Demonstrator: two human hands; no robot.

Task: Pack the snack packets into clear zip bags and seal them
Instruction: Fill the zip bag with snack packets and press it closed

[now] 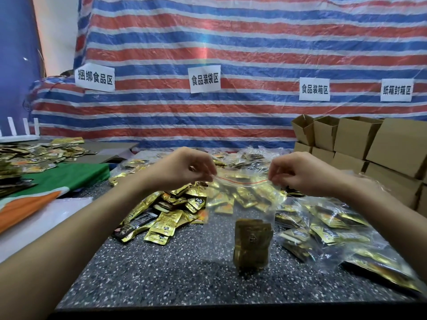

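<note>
Far left there's a green cloth [69, 176] with more packets scattered behind it, then the big loose pile of gold snack packets [166, 215] spilling toward the middle of the table [150, 273]. The left hand [184, 168] has its fingers curled in and pinched on the top left corner of the zip bag [240, 213]. The bag hangs upright between both hands over the speckled tabletop, with a small stack of packets [251, 243] sitting at its bottom. Can't tell if the bottom actually touches the table. The right hand [300, 174] pinches the top right corner the same way, pulling the red zip line [240, 180] taut.

Looks to me like filling is done and this is the sealing step. The next move would be pressing the strip shut and sliding the fingers along it end to end.

Room-wise, there's a bare patch under and in front of the bag, ending at the table's near edge. Filled bags [323, 227] crowd the right side, with cardboard boxes [369, 144] stacked behind them.
</note>
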